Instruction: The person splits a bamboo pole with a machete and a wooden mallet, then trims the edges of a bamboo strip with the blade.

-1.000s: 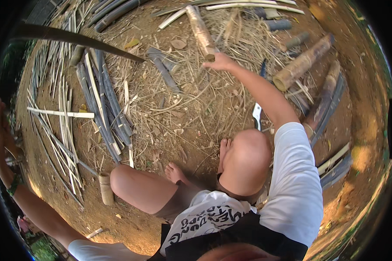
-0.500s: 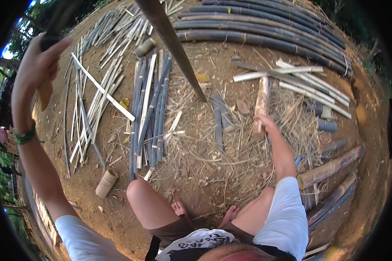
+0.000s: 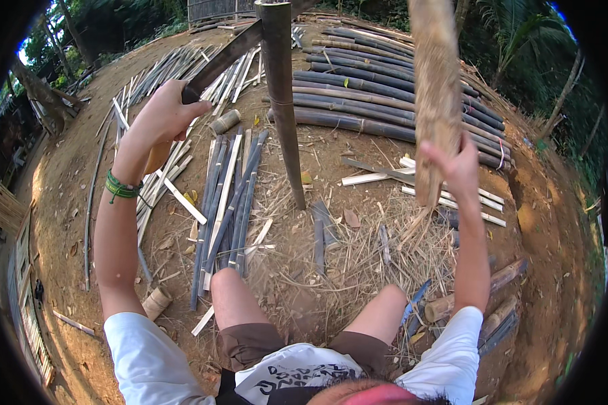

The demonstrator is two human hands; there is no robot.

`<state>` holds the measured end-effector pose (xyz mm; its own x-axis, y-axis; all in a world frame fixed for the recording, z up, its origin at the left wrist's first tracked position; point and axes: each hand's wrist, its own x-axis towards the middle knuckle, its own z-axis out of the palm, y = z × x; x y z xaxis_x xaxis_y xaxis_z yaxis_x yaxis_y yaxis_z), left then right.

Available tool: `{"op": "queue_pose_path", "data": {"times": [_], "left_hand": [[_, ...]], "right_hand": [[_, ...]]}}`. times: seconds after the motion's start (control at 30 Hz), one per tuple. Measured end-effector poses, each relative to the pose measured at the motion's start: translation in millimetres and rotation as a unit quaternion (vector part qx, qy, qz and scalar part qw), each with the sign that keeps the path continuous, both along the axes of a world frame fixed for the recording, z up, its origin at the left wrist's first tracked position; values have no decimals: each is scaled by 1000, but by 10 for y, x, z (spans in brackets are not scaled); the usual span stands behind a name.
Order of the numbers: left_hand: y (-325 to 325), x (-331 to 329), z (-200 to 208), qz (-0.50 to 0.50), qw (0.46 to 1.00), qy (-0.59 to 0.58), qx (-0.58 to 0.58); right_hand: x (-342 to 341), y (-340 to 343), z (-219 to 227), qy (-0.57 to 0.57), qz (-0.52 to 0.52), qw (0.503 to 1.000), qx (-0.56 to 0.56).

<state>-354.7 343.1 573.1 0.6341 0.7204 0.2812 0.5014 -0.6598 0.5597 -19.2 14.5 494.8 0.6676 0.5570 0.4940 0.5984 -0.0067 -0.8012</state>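
My left hand (image 3: 165, 115), wearing a green wristband, is wrapped round the dark handle of a machete (image 3: 224, 62). Its blade reaches up to the top of an upright bamboo pole (image 3: 284, 101). The pole stands on the ground in front of me. Whether the blade sits in the pole or just against it I cannot tell. My right hand (image 3: 456, 169) grips the lower end of a rough wooden log (image 3: 439, 81), raised upright to the pole's right. The log's upper end runs out of view.
Dark bamboo poles (image 3: 358, 121) lie stacked at the far right. Split bamboo strips (image 3: 226, 196) lie on the left, with a short bamboo piece (image 3: 225, 122) beyond them. Shavings (image 3: 378, 263) cover the ground before my knees. Thick logs (image 3: 476, 290) lie near my right arm.
My right hand has lifted the log from the ground to upright. My left hand has come inward with the machete, its blade now at the pole's top. The view has tilted up.
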Motion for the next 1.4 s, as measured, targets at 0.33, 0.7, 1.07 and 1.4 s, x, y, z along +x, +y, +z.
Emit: {"op": "queue_pose_path", "data": {"times": [0.33,0.7,1.07,1.4], "left_hand": [[-221,-242,206,-25,998,31,50],[-383,-307,78,-38,994,52,86],[-300,-53,-225,-39,997,12,62],[-393,83,-444,-31,998,20,59]], "right_hand": [[-455,322,1485,-362,-104,924,-57],[-668,209,1508,-267,-49,959,-81],[-512,428,479,-173,-13,941,-291],[-363,462,1170,-215,-11,976,-20]]}}
